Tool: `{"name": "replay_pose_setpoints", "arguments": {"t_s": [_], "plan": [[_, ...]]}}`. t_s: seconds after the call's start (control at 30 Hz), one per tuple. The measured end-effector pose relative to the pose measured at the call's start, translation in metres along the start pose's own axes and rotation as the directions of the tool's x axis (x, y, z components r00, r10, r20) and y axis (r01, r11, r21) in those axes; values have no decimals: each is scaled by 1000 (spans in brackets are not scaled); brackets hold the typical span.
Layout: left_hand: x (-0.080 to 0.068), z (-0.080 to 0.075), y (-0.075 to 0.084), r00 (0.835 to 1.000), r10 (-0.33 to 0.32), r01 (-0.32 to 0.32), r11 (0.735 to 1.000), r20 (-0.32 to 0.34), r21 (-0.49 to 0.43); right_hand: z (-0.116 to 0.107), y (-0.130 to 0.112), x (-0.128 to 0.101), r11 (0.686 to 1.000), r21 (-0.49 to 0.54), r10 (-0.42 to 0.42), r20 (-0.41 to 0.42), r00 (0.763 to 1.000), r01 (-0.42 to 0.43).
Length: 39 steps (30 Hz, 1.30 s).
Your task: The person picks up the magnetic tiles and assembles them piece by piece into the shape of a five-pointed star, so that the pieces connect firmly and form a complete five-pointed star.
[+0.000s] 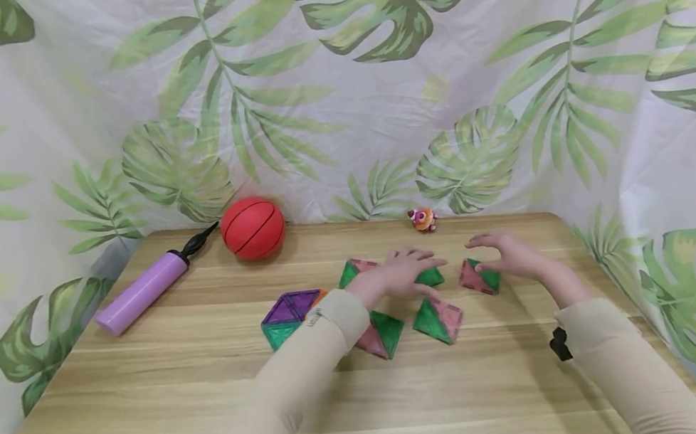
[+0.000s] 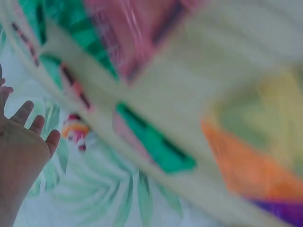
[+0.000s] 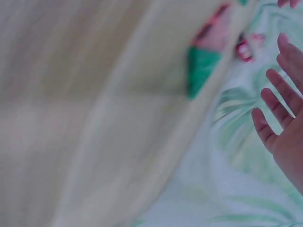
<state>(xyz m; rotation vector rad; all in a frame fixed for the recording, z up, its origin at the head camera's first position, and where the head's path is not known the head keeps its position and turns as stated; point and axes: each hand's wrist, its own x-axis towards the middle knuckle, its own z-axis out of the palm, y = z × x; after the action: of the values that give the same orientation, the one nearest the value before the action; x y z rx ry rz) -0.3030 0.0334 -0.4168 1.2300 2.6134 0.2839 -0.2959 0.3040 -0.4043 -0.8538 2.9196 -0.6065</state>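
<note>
Green-and-pink translucent plastic tiles, diamond-shaped, lie in a loose cluster at the centre of the head view, on a pale wooden table [image 1: 151, 411].

Left hand [image 1: 402, 273]: beige-sleeved, fingers straight and spread, lying flat over a green-and-pink diamond tile [image 1: 357, 272] at the upper left of the cluster; a green corner of a further tile [image 1: 430, 278] shows just below its fingers. The left wrist view shows this hand [image 2: 21, 156] released, fingers extended, though the picture is blurred.

Right hand [image 1: 507, 256]: beige-sleeved, fingers relaxed and slightly arched, resting on the upper edge of the rightmost green-and-pink diamond tile [image 1: 479, 277]; nothing is grasped. In the right wrist view the hand [image 3: 284, 118] is spread, fingers apart.

Two more green-and-pink diamond tiles, one [image 1: 381, 333] and another [image 1: 438, 320], lie just below the hands, apart from both.

Left of the cluster: flat purple, green and orange tile panel [image 1: 291, 315].

Upper left of the frame: lilac cylindrical air pump with black nozzle [image 1: 144, 290], beside it a red rubber ball [image 1: 252, 228].

Upper centre, at the table's far edge: small orange-and-pink toy figure [image 1: 422, 219].

Behind: white cloth printed with green leaves [image 1: 372, 85].
</note>
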Motion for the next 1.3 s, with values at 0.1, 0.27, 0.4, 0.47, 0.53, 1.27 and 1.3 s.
{"name": "replay_pose_setpoints", "arguments": {"t_s": [0.1, 0.27, 0.4, 0.47, 0.53, 1.27, 1.3], "plan": [[-13, -14, -8, 1000, 8, -8, 1000, -24, 9, -9, -19, 8, 999, -44, 6, 8, 1000, -5], [-48, -32, -24, 997, 19, -18, 1000, -76, 12, -17, -61, 23, 993, -115, -22, 5, 1000, 22], [-87, -43, -41, 992, 28, -27, 1000, -123, 10, -14, -95, 36, 986, -137, -96, -40, 995, 90], [-108, -46, -50, 989, 15, -13, 1000, -149, 10, -10, -111, 43, 985, -121, -128, -68, 989, 119], [-128, -46, -59, 984, -15, 17, 1000, -176, 10, -4, -126, 48, 987, -82, -146, -95, 985, 138], [-204, 11, -141, 966, -157, 140, 986, -203, -95, 112, -189, 113, 968, 43, -252, 192, 949, 248], [-204, 12, -143, 968, -156, 137, 985, -196, -108, 115, -190, 115, 968, 38, -251, 215, 944, 249]]}}
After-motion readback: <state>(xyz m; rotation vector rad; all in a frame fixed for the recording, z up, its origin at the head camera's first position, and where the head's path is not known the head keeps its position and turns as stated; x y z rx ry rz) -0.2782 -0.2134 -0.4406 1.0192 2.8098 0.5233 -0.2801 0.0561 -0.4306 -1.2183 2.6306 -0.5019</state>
